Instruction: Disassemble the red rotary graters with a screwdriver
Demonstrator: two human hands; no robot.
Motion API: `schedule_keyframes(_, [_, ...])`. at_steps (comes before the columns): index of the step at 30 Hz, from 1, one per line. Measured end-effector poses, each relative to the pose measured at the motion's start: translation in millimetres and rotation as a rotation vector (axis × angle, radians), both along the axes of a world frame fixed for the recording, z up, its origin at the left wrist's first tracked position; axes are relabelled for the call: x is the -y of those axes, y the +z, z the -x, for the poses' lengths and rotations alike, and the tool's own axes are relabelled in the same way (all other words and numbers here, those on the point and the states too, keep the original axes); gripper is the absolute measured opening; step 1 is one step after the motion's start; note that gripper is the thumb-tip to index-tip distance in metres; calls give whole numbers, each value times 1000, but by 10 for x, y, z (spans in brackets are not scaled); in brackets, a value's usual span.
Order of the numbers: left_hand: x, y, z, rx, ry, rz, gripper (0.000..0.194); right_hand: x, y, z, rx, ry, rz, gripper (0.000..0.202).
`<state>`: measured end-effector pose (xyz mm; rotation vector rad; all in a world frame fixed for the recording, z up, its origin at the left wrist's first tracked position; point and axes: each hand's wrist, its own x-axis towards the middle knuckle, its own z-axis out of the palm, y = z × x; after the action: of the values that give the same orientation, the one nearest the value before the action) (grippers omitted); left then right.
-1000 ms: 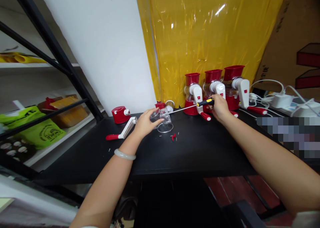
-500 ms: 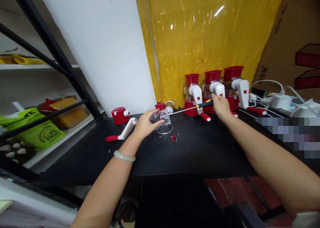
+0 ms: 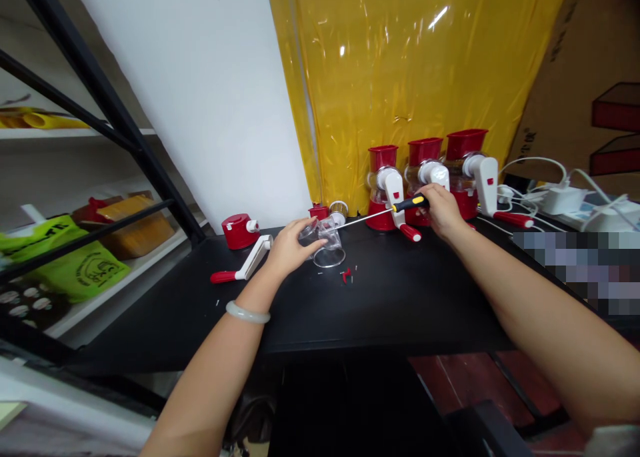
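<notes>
My left hand (image 3: 293,245) is closed around a clear plastic grater housing (image 3: 330,240), which rests on the black table with its round rim toward me. In my right hand (image 3: 440,210) is a screwdriver (image 3: 413,203) with a black and yellow handle. Its long shaft points left, and the tip reaches the clear housing; exactly what it touches is too small to tell. A small red part (image 3: 346,275) and several tiny screws lie in front of the housing. Behind it are a metal grater drum (image 3: 339,211) and a red piece (image 3: 319,211).
A red base (image 3: 241,231) and a white crank with a red handle (image 3: 253,258) lie at the left. Several assembled red rotary graters (image 3: 384,183) stand behind my right hand. White cables and adapters (image 3: 563,200) sit at the right. A shelf rack (image 3: 150,167) borders the left.
The fingers of my right hand have shifted on the screwdriver handle, which appears turned, showing more yellow. My left hand still holds the housing in nearly the same place.
</notes>
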<state>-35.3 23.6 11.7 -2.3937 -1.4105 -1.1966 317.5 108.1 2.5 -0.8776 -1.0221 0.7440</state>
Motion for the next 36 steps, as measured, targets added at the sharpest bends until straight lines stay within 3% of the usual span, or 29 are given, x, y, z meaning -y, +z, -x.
schedule_keyframes(7, [-3,1,-1,10,-12,-1,54,129,67,50,-161,208,-54,5])
schedule_keyframes(10, [-2,8,-4,12,-13,3,54,115,59,43,-132,177,-43,22])
schedule_keyframes(14, [1,14,-4,15,-21,5,54,29,17,14,-24,23,55,39])
schedule_keyframes(17, [-2,10,3,15,-11,5,54,12,8,13,-5,43,50,26])
schedule_keyframes(21, [-6,1,8,15,-22,6,55,112,57,43,-215,229,12,4])
schedule_keyframes(25, [0,5,-1,12,-12,7,56,188,92,47,-255,336,6,5])
schedule_keyframes(27, [2,10,-6,18,-16,11,54,155,73,30,-220,298,2,16])
schedule_keyframes(30, [2,13,-8,20,-26,12,54,37,4,-14,-82,134,16,38])
schedule_keyframes(33, [0,11,-3,23,-20,4,55,-57,-57,-41,67,41,31,39])
schedule_keyframes(36, [0,8,1,20,-23,10,56,-55,-53,-14,-25,99,33,29])
